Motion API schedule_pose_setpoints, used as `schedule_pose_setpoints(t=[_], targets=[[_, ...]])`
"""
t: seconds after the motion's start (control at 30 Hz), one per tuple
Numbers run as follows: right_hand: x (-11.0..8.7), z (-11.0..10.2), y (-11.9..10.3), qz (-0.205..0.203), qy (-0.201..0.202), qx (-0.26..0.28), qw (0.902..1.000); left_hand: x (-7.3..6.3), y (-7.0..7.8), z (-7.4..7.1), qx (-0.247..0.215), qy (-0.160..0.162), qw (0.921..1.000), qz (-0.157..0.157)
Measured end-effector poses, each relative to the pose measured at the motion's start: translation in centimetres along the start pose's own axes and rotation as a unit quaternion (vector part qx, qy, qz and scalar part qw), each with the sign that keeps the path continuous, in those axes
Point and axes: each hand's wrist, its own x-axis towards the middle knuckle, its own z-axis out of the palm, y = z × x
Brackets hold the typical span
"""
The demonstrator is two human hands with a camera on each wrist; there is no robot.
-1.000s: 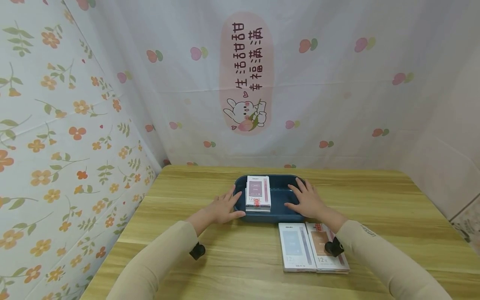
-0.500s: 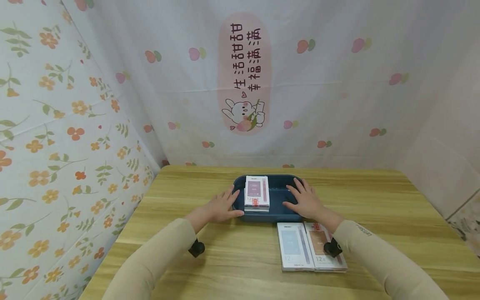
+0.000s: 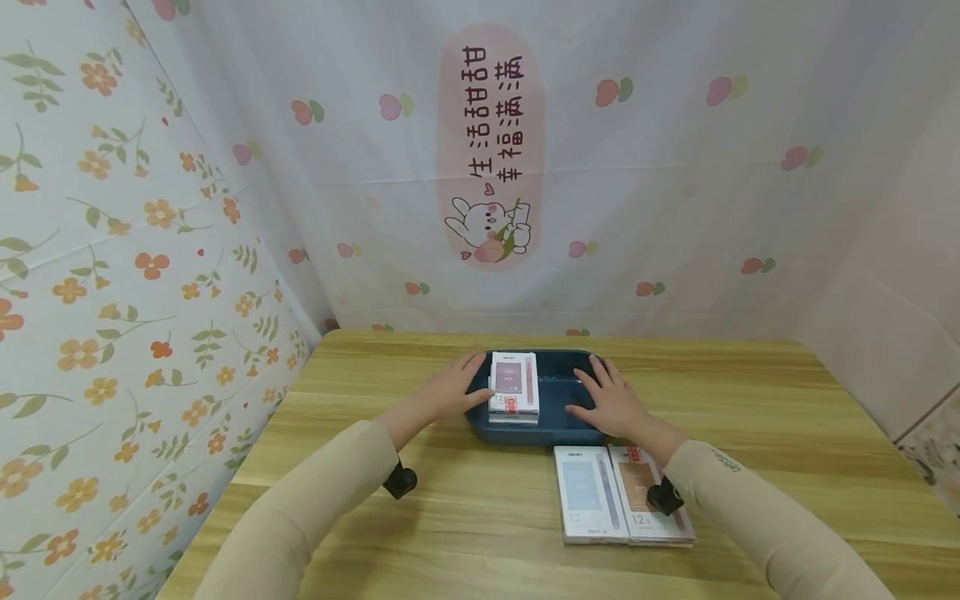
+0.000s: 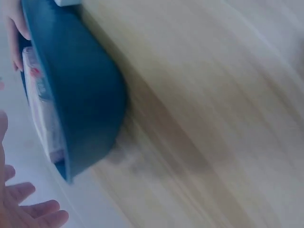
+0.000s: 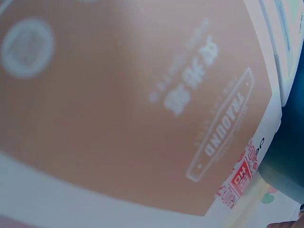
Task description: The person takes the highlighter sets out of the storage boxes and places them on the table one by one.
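A dark blue tray stands on the table with a stack of flat white packs at its left side; the top pack has a purple panel. My left hand is at the tray's left end, thumb pointing toward the stack. Its spread fingertips show apart from the tray wall in the left wrist view. On the tray's right end rests my right hand, fingers spread over the rim and reaching inside. The stack partly hides the tray's floor.
In front of the tray, a pack with a pale blue panel lies beside one with a brown panel, partly under my right wrist. A wood-grain table holds everything. Printed curtains hang behind and at left.
My left hand has shifted up and slightly inward along the tray's left end, its fingers now drawn closer together. The right hand, tray and packs stay as they were.
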Motion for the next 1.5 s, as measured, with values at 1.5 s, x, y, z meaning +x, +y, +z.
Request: schedule_pose_setpoints(t=[1.5], targets=[[0.2,0.4,0.4,-0.007,-0.001,-0.008,0.9999,6.3,7.9,3.4,0.066,-0.013,0.9839,-0.165]])
